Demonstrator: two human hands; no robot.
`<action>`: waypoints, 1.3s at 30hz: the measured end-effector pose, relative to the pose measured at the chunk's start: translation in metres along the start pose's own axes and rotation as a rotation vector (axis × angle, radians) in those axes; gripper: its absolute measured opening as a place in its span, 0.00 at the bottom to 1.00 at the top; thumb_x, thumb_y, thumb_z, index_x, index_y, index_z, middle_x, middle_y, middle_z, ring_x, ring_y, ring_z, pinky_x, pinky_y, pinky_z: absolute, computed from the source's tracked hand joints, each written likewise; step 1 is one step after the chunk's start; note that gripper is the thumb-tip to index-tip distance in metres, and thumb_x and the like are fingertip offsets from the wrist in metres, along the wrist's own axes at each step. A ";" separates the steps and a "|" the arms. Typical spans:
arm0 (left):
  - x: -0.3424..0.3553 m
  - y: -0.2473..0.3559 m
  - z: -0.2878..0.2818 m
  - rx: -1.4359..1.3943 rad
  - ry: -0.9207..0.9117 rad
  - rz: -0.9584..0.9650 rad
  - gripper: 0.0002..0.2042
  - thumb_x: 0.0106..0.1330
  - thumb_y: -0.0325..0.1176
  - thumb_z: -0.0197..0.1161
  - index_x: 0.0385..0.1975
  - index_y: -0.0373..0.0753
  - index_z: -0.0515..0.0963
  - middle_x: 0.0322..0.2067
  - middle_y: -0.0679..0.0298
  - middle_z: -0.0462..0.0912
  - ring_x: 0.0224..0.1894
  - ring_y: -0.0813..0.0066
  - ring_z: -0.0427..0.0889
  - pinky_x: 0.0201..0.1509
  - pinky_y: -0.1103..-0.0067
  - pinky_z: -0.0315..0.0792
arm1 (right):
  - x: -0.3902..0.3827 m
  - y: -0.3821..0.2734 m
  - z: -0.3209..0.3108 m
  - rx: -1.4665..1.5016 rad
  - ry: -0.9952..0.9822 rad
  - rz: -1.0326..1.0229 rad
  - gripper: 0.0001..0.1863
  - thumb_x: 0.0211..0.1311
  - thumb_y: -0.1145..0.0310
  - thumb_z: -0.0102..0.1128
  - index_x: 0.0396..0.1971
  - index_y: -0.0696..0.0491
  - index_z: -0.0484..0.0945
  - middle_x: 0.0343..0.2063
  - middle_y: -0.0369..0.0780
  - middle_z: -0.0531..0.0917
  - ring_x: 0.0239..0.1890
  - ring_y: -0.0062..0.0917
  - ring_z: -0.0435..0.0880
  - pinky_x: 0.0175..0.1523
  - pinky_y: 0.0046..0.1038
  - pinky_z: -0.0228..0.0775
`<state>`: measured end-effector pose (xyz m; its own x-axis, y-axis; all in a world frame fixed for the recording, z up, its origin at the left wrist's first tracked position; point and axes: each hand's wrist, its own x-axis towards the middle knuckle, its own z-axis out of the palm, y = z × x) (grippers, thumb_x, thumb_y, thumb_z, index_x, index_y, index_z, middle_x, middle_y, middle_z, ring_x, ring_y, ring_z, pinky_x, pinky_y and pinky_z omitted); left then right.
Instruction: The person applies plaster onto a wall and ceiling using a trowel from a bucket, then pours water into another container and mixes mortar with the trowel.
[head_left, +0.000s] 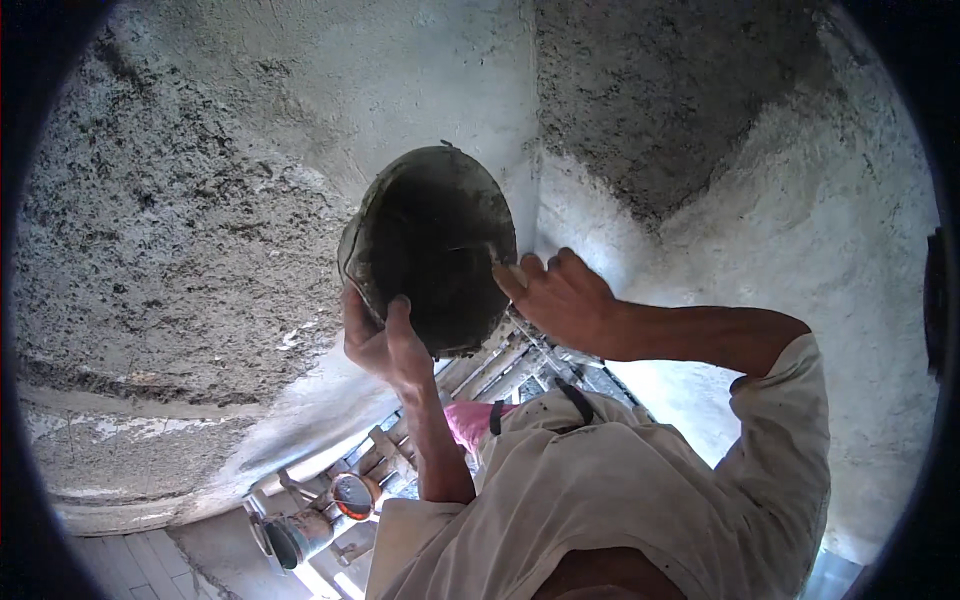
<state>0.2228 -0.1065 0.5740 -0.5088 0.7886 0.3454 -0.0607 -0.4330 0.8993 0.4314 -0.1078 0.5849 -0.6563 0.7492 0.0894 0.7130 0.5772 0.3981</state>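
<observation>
A dark, mortar-crusted bucket [430,215] is tilted in front of me, its wide mouth facing my way. My left hand [382,345] grips the near left rim, thumb on the inner side and fingers around the outside. At the right rim is my right hand [562,295], its fingers curled and closed. A faint straight edge shows in the shadow inside the bucket beside those fingers; whether it is a tool they hold, I cannot make out. The bucket's bottom is too dark to read.
Two plastered walls meet at a corner behind the bucket; the left wall [190,230] has rough patches, the right wall [780,220] a damp dark one. Below are scaffold planks [500,370], an orange-rimmed bucket [353,495] and another bucket [283,542].
</observation>
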 end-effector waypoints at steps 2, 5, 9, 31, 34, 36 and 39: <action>-0.002 -0.001 -0.003 0.032 0.000 0.008 0.25 0.50 0.15 0.56 0.53 0.21 0.74 0.44 0.51 0.82 0.45 0.64 0.82 0.54 0.74 0.75 | 0.002 0.004 -0.025 0.097 -0.007 0.031 0.31 0.54 0.68 0.61 0.60 0.60 0.70 0.31 0.44 0.80 0.21 0.26 0.81 0.29 0.28 0.71; -0.003 0.002 0.001 0.090 -0.043 0.085 0.25 0.50 0.16 0.57 0.53 0.23 0.75 0.45 0.53 0.82 0.46 0.65 0.82 0.57 0.73 0.73 | 0.016 0.034 -0.050 -0.088 0.149 0.093 0.23 0.55 0.66 0.62 0.49 0.63 0.77 0.31 0.44 0.82 0.24 0.19 0.81 0.23 0.23 0.68; 0.000 0.012 0.006 0.168 -0.147 0.117 0.25 0.49 0.16 0.58 0.53 0.25 0.76 0.46 0.55 0.83 0.48 0.67 0.81 0.58 0.73 0.72 | 0.017 0.042 -0.045 -0.004 0.029 0.154 0.23 0.57 0.71 0.58 0.53 0.60 0.73 0.31 0.44 0.80 0.26 0.29 0.86 0.30 0.34 0.78; -0.024 -0.008 0.013 0.114 -0.325 -0.135 0.29 0.48 0.17 0.56 0.57 0.25 0.74 0.54 0.49 0.78 0.59 0.61 0.76 0.67 0.70 0.64 | -0.032 0.036 0.044 0.654 -0.355 -0.049 0.27 0.62 0.54 0.63 0.56 0.54 0.73 0.30 0.48 0.84 0.31 0.39 0.87 0.38 0.40 0.82; -0.028 -0.007 0.009 0.140 -0.346 -0.066 0.30 0.48 0.17 0.55 0.57 0.25 0.74 0.54 0.49 0.78 0.59 0.61 0.76 0.67 0.69 0.64 | -0.030 0.035 0.055 0.813 -0.392 0.038 0.23 0.62 0.55 0.62 0.51 0.53 0.74 0.29 0.47 0.83 0.30 0.40 0.86 0.37 0.41 0.82; -0.032 -0.006 0.009 0.173 -0.316 -0.011 0.29 0.48 0.16 0.55 0.57 0.26 0.74 0.55 0.50 0.78 0.60 0.61 0.76 0.67 0.69 0.64 | -0.026 0.032 0.065 0.716 -0.361 0.061 0.21 0.62 0.56 0.61 0.49 0.53 0.74 0.29 0.47 0.83 0.29 0.39 0.86 0.36 0.40 0.82; -0.039 0.000 0.017 0.260 -0.289 0.066 0.29 0.49 0.17 0.55 0.57 0.26 0.74 0.55 0.50 0.79 0.59 0.61 0.76 0.67 0.70 0.65 | -0.024 0.025 0.071 0.583 -0.228 0.080 0.16 0.63 0.60 0.60 0.46 0.53 0.74 0.29 0.45 0.82 0.29 0.38 0.87 0.32 0.40 0.82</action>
<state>0.2574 -0.1293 0.5650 -0.2394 0.8693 0.4324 0.2022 -0.3910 0.8979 0.4827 -0.0880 0.5275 -0.5721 0.8107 -0.1241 0.8172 0.5505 -0.1706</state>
